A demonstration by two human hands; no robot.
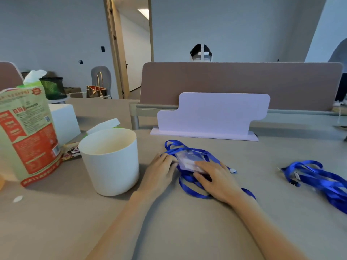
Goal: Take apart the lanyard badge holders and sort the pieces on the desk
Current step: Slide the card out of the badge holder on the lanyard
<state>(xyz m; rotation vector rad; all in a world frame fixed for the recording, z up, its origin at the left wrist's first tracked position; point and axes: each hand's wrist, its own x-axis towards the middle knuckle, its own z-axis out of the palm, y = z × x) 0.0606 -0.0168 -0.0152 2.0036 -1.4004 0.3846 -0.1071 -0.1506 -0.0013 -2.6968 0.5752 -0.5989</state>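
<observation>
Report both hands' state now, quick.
Left hand: open, fingertips resting on the blue lanyard at the clear badge holder's left edge.
Right hand: loosely curled over the badge holder; a firm grip cannot be told.

The right hand (216, 180) lies over the near corner of the clear badge holder (189, 160), hiding that corner and the blue lanyard (189, 190) beneath the palm. The holder's contents are too blurred to read. Well right of that hand, a second lanyard pile (319, 177) is cut off by the frame's edge. Well left of the left hand (159, 171), the printed bag (28, 136) is clipped, its text illegible.
</observation>
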